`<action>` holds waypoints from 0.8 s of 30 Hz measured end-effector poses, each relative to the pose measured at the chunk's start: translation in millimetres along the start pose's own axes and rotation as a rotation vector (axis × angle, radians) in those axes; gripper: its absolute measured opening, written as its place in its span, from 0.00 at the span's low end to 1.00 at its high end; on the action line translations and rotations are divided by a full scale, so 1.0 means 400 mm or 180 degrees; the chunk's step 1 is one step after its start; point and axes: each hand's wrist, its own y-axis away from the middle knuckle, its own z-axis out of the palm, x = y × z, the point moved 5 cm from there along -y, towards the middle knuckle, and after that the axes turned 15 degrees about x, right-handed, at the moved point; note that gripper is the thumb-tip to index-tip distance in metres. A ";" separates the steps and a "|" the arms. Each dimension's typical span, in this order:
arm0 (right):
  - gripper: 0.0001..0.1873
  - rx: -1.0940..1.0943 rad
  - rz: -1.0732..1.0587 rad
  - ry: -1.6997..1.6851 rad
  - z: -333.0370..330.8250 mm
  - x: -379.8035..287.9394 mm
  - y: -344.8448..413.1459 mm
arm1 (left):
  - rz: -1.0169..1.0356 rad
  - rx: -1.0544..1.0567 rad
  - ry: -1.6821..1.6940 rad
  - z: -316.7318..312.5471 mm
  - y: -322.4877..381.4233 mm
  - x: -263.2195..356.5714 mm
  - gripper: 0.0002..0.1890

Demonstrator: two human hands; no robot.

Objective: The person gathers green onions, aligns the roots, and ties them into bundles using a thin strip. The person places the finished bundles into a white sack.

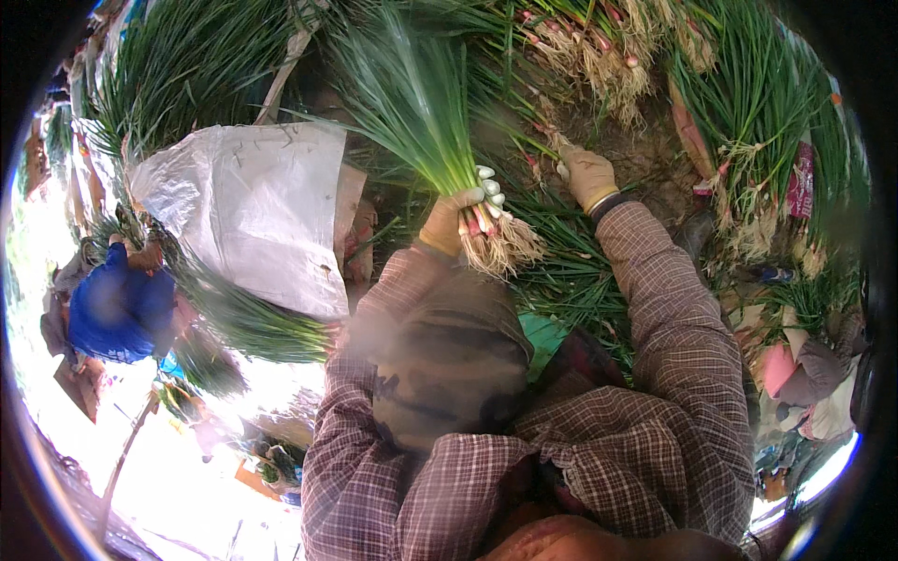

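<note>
My left hand (445,219), in a tan glove, is closed around a bunch of spring onions (449,151). Their green leaves fan away toward the top. Clean white bulbs (492,188) line one side of the bunch, while pinkish stem ends and pale roots (508,245) hang below my grip. My right hand (588,175), gloved too, is shut on the root end of a thin spring onion stalk (539,146) just above the ground. Its fingertips partly hide what they grip.
Loose spring onions with shaggy roots (610,59) lie ahead, and more are heaped at the right (765,133). A white plastic sheet (259,217) covers part of the left side. Cut leaves (568,259) litter the ground. A person in blue (123,308) is at left, another person (807,372) at right.
</note>
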 end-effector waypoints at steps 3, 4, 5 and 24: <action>0.09 0.1105 0.0012 -0.0253 -0.084 -0.035 0.018 | 0.0079 0.0776 -0.0777 -0.027 0.004 -0.005 0.24; 0.08 0.1235 0.0059 -0.0297 -0.114 -0.042 0.035 | 0.0057 0.0418 -0.0608 -0.007 0.007 -0.013 0.24; 0.09 0.1012 0.0076 -0.0670 -0.128 -0.057 0.057 | -0.0039 0.0342 -0.0572 0.003 0.005 -0.021 0.24; 0.15 -0.0975 0.1010 -0.3403 -0.049 -0.149 0.033 | -0.0103 0.0137 0.0366 -0.049 0.009 -0.002 0.18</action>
